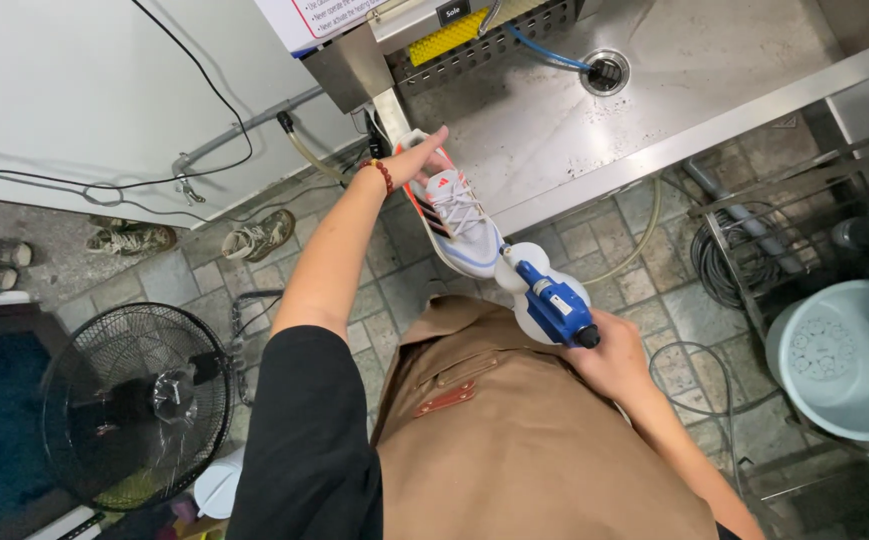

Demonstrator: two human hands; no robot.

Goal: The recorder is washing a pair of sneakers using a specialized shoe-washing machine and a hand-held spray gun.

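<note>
A: That brown apron [514, 420] is closest; what's above it?
B: Right hand [609, 360] clasps the blue-and-white spray tool [549, 300]; left hand [416, 160] holds the white sneaker [454, 215] beside the steel desk [594, 120].
A: Risk?
B: The one-handed sneaker could slip.

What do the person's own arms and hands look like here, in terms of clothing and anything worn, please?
The left hand is bare, with a dark red beaded bracelet at the wrist and a black short sleeve on the upper arm. The right hand and forearm are bare, with no jewellery visible.
</note>
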